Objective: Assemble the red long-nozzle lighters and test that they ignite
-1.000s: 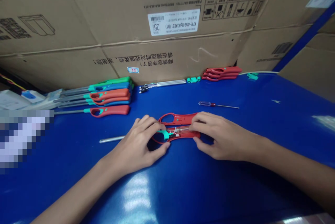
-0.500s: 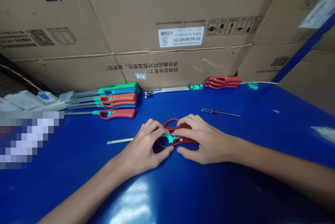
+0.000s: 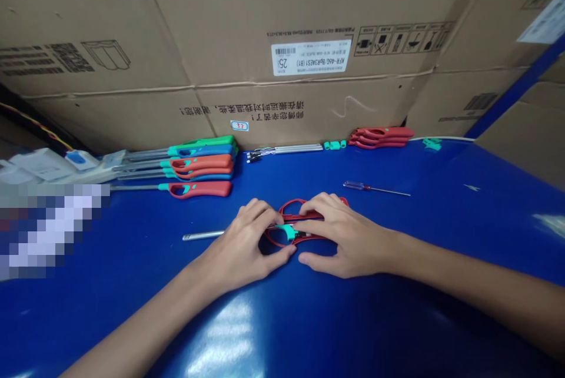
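Beyond the left hand point(image 3: 245, 246), on the glossy blue table point(image 3: 445, 219), lie a stack of long red, teal and blue utility lighters point(image 3: 198, 160) and a single red-and-teal lighter point(image 3: 198, 189). A slim silver metal tube point(image 3: 203, 235) sits just beside that hand. Curved fingers of the left hand and the right hand point(image 3: 348, 242) grip an open red plastic lighter shell point(image 3: 311, 215) between them, a teal plastic piece point(image 3: 288, 232) inside it. Beyond the right hand lie a red-handled screwdriver point(image 3: 366, 188) and stacked red plastic shells point(image 3: 382, 137).
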Available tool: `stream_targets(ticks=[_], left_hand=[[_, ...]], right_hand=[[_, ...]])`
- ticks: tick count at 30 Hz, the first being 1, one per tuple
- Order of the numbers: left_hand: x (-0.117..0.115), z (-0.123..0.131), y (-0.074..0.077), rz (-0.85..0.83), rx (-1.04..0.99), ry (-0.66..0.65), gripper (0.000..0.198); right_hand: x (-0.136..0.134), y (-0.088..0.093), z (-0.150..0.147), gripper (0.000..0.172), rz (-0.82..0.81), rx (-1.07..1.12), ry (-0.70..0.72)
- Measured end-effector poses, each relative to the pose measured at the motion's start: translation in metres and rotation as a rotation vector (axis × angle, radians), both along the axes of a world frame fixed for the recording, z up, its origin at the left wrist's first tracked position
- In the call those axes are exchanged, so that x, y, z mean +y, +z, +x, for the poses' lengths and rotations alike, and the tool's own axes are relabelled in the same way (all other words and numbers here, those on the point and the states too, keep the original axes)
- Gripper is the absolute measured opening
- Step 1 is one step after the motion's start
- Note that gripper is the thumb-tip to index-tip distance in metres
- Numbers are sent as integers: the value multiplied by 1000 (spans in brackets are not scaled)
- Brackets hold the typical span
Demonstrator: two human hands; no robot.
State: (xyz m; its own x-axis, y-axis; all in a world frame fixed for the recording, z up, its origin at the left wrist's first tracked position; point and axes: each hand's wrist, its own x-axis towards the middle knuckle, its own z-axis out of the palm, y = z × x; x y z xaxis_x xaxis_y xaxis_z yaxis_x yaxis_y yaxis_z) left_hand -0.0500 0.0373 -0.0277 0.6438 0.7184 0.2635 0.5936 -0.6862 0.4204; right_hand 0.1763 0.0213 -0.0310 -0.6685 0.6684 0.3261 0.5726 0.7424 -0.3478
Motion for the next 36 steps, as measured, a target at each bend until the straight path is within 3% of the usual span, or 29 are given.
stream_targets(ticks=[6, 10, 16, 24, 36], left_hand=[[0, 0, -1, 23, 11, 45, 24], [0, -1, 0, 29, 21, 66, 26], [2, -1, 1, 53, 43, 90, 31], [3, 0, 0, 31, 36, 140, 33], [4, -2, -4, -8, -15, 106, 35]], right_hand=[[0, -3, 0, 40, 7, 0, -4], [2, 5, 1, 37, 1, 8, -1], [12, 25, 13, 11, -20, -108, -23], [18, 38, 24, 22, -185, -208, 1], [20, 37, 25, 23, -236, -187, 10]])
